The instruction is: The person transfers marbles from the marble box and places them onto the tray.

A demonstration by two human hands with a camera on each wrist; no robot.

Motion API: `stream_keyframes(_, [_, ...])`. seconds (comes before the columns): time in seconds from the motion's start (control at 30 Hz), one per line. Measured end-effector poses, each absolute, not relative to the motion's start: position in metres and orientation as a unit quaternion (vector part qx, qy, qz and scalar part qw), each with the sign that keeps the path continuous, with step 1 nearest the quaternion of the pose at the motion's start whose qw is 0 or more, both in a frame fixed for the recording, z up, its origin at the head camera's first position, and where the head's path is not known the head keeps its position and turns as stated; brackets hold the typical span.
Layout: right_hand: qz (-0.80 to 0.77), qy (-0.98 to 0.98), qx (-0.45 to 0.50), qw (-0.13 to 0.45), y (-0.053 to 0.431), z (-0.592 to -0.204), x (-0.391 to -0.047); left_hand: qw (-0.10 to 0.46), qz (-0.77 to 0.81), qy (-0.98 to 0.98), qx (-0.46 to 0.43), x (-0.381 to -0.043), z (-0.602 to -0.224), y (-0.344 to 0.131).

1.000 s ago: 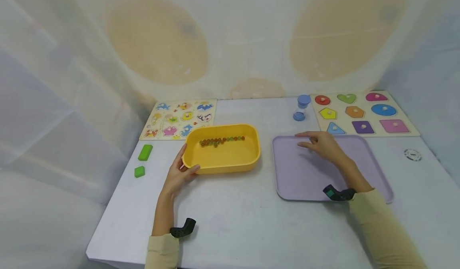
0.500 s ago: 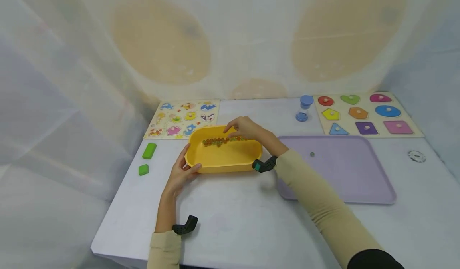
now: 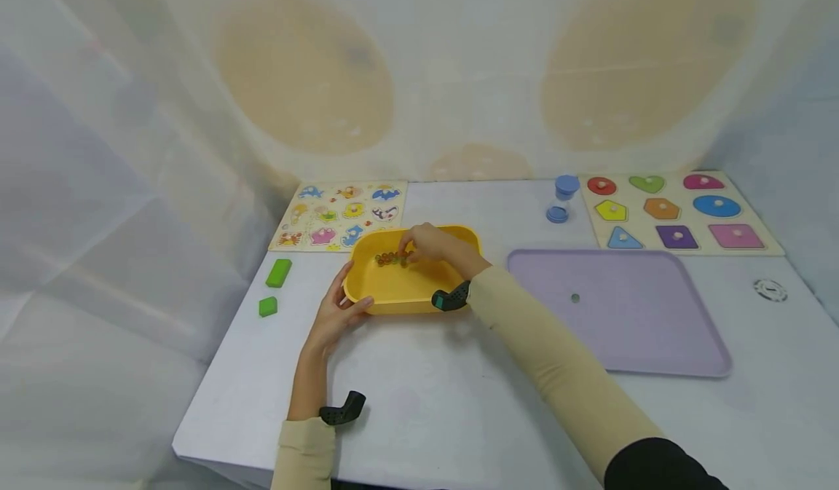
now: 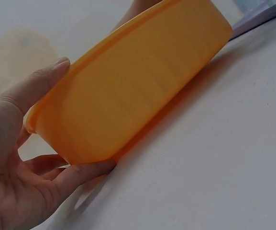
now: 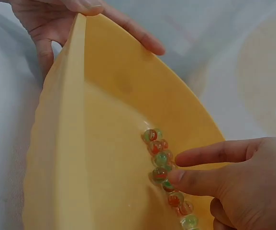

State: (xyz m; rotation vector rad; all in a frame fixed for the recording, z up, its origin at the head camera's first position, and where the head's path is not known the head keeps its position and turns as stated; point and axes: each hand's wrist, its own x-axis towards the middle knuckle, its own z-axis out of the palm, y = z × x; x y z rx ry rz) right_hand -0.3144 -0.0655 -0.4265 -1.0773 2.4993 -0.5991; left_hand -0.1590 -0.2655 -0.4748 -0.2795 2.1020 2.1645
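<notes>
My left hand holds the left end of a yellow plastic basin, thumb over the rim and fingers beneath it. In the left wrist view the basin leans at an angle above the white table. A line of red and green glass marbles lies along its inside far edge. My right hand reaches down into the basin; its thumb and index finger pinch at a marble in the middle of that line, with the other fingers curled. One marble sits on the lilac tray to the right.
Two green blocks lie left of the basin. A sea-animal puzzle board and a shapes puzzle board stand at the table's back. Near the latter is a small blue-capped sand timer. A patterned disc lies far right.
The right hand has left the tray and moved left into the basin, its fingertips now down at the marbles. A marble now shows on the tray. My left hand keeps its hold.
</notes>
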Motion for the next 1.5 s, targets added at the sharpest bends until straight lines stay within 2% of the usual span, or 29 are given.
stream_keyframes(0.4, [-0.22, 0.87, -0.388, 0.209, -0.071, -0.434, -0.313, 0.058, 0.711, 0.693, -0.098, -0.162, -0.479, -0.261])
stream_keyframes(0.7, [-0.21, 0.879, -0.386, 0.186, -0.071, -0.444, -0.313, 0.057, 0.71, 0.695, -0.097, -0.163, -0.479, -0.257])
stream_keyframes(0.87, [-0.255, 0.868, -0.401, 0.145, -0.057, -0.424, -0.309, 0.055, 0.708, 0.697, -0.095, -0.163, -0.479, -0.256])
stream_keyframes(1.03, [-0.312, 0.858, -0.401, 0.08, -0.006, -0.393, -0.3, 0.055, 0.71, 0.696, -0.093, -0.164, -0.478, -0.255])
stream_keyframes(1.2, [-0.332, 0.877, -0.345, 0.029, 0.07, -0.389, -0.284, 0.055, 0.711, 0.694, -0.098, -0.163, -0.477, -0.257])
stream_keyframes(1.33, [-0.332, 0.898, -0.288, 0.019, 0.132, -0.407, -0.271, 0.057, 0.716, 0.688, -0.103, -0.161, -0.476, -0.261])
stream_keyframes(1.5, [-0.325, 0.919, -0.216, 0.049, 0.193, -0.438, -0.258, 0.054, 0.719, 0.685, -0.103, -0.159, -0.475, -0.264])
